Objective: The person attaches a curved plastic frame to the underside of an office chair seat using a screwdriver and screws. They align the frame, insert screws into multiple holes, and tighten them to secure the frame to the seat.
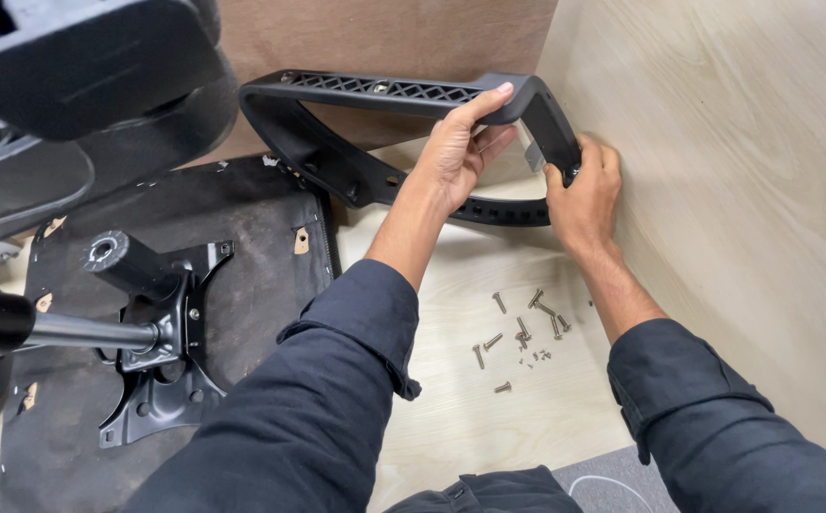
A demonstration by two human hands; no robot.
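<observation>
A black plastic chair armrest (356, 93), a curved loop with a lattice top bar, stands against the back panel. My left hand (458, 152) grips its upper bar near the right bend, fingers wrapped over the top. My right hand (584, 195) clasps the armrest's right lower end, close to a small metal bracket (533, 157). Both arms wear dark blue sleeves. Several metal screws (522, 332) lie loose on the light wooden floor below my hands.
An upturned black chair seat (251, 247) lies at left with its metal mechanism plate (161, 361) and a gas-lift cylinder (80, 332). A black chair back (61, 85) fills the upper left. A pale wooden wall (745, 190) rises on the right.
</observation>
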